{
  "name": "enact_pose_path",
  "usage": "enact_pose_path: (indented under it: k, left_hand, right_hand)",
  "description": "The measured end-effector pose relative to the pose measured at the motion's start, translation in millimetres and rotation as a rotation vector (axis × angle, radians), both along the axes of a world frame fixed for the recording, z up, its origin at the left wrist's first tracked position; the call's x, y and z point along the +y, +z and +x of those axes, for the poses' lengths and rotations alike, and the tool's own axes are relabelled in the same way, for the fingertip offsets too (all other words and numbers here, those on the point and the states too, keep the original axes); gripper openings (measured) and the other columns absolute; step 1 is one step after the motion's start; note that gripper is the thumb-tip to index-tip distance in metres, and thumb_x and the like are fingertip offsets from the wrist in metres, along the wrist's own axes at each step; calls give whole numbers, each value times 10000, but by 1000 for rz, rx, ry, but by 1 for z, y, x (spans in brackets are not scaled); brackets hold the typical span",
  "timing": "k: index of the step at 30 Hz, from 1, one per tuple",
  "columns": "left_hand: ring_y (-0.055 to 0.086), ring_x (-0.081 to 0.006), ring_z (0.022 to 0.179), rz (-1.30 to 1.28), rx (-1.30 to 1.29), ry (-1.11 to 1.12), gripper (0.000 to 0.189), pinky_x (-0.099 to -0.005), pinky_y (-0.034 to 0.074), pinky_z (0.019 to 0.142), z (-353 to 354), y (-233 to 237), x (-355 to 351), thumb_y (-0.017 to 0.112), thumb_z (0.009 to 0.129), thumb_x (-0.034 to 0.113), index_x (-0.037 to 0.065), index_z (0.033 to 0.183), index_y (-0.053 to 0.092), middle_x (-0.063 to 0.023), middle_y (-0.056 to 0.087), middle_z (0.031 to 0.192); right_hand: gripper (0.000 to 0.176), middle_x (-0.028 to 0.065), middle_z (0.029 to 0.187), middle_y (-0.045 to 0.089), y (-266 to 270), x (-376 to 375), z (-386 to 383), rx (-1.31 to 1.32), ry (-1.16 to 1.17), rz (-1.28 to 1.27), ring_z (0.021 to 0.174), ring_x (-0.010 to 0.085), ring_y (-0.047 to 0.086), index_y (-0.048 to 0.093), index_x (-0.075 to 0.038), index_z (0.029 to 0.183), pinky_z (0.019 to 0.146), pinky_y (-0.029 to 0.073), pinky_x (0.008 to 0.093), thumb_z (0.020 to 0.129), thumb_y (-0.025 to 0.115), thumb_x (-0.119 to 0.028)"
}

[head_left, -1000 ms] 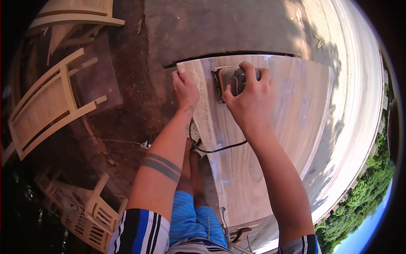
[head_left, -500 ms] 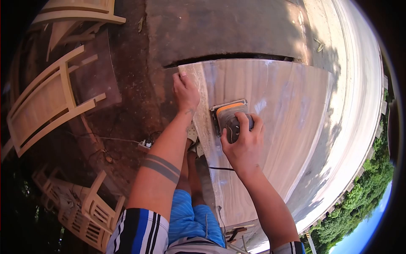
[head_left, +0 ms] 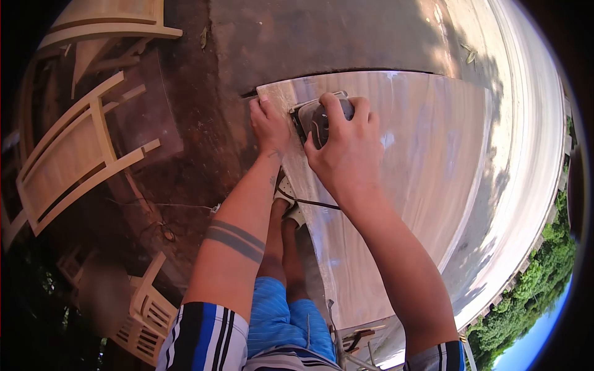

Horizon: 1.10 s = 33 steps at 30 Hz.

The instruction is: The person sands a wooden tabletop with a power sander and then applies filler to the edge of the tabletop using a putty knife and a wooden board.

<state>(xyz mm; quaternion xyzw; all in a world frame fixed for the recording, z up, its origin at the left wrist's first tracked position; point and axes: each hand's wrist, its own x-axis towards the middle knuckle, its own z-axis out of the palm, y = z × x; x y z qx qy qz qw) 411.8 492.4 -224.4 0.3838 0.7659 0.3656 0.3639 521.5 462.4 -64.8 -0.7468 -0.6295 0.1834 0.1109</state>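
Note:
My right hand (head_left: 349, 148) is wrapped over the top of a dark electric sander (head_left: 318, 123), which rests flat on a wooden board (head_left: 421, 173) near its far left corner. A black cord (head_left: 315, 203) runs from under my right wrist across the board's left edge. My left hand (head_left: 270, 127) grips the board's left edge close to that same corner, its fingers partly hidden. The board has light brown grain with pale, bluish patches.
Wooden chair frames lie to the left: one with a panel (head_left: 68, 154), another at the top (head_left: 111, 28), a slatted one (head_left: 148, 315) below. A thin cable (head_left: 179, 204) crosses the dark floor. My feet (head_left: 288, 201) stand beside the board's left edge.
My right hand has pushed the sander away from me and slightly left, toward the board's far left corner. The cord has shifted with it. My left hand stays at the edge.

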Motion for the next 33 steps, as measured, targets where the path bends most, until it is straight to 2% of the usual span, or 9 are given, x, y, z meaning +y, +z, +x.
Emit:
enact_pose_path:
  k: [2,9,13,17,21,25,27,29,33]
  left_hand:
    - [617,-451,981,-47,5,-17,396,-485,464,852,0,6,1,381,1035,330,-24,1061,557,-270,652,1016]
    - [597,-405,1015,-87,-35,-16,463,-441,436,900,-1,4,2,352,1031,362,-47,1055,567,-244,637,1047]
    - [603,-451,1036,-98,1,-36,433,-485,462,883,1,11,2,360,1030,351,-32,1098,549,-279,643,1075]
    - [597,-440,1045,-122,25,-24,464,-473,444,909,2,15,5,358,1026,372,-42,1066,561,-275,636,1077]
    - [602,-439,1041,-143,39,-20,482,-471,444,912,3,18,4,357,1025,384,-47,1056,570,-270,637,1065]
    - [615,-473,1005,-150,50,-31,423,-534,464,875,0,14,3,359,1018,371,-3,1069,550,-269,668,1024]
    - [616,-477,997,-136,49,-30,424,-539,465,871,2,14,4,359,1015,370,-6,1069,548,-275,668,1015]
    - [597,-463,1050,-179,35,-30,472,-503,454,903,4,23,6,351,1020,389,-28,1079,563,-281,644,1080]
    - [587,-455,1086,-223,7,-28,503,-483,452,922,3,27,6,342,1021,407,-37,1093,569,-288,631,1120]
  right_hand:
    - [517,185,1171,506,9,-39,1,10,-57,-54,1007,394,541,579,-161,1191,847,491,468,716,781,-120]
    - [507,181,1166,531,20,-187,1,4,-83,-138,1003,398,542,612,-132,1152,814,494,478,680,795,-108]
    - [495,174,1188,531,21,-247,1,-14,-73,-171,1000,383,537,650,-167,1131,788,516,454,663,805,-127]
    - [501,165,1155,553,16,-245,16,-45,-88,-106,989,381,561,643,-165,1142,777,528,441,667,796,-125]
    - [522,149,1175,545,14,-178,23,-55,-24,-68,997,378,558,625,-179,1154,752,539,438,665,804,-141]
    - [537,145,1190,527,12,-122,-1,-17,70,-67,1002,372,547,619,-193,1154,744,541,449,655,812,-143]
    - [547,142,1193,523,15,-128,-10,0,79,-101,1006,367,542,619,-199,1154,747,535,448,647,815,-135]
    - [549,140,1192,524,14,-136,-12,2,75,-99,1004,364,543,624,-196,1149,755,530,446,640,817,-127]
    - [526,139,1177,535,14,-213,10,-42,39,-104,990,362,554,642,-173,1121,779,519,438,628,817,-115]
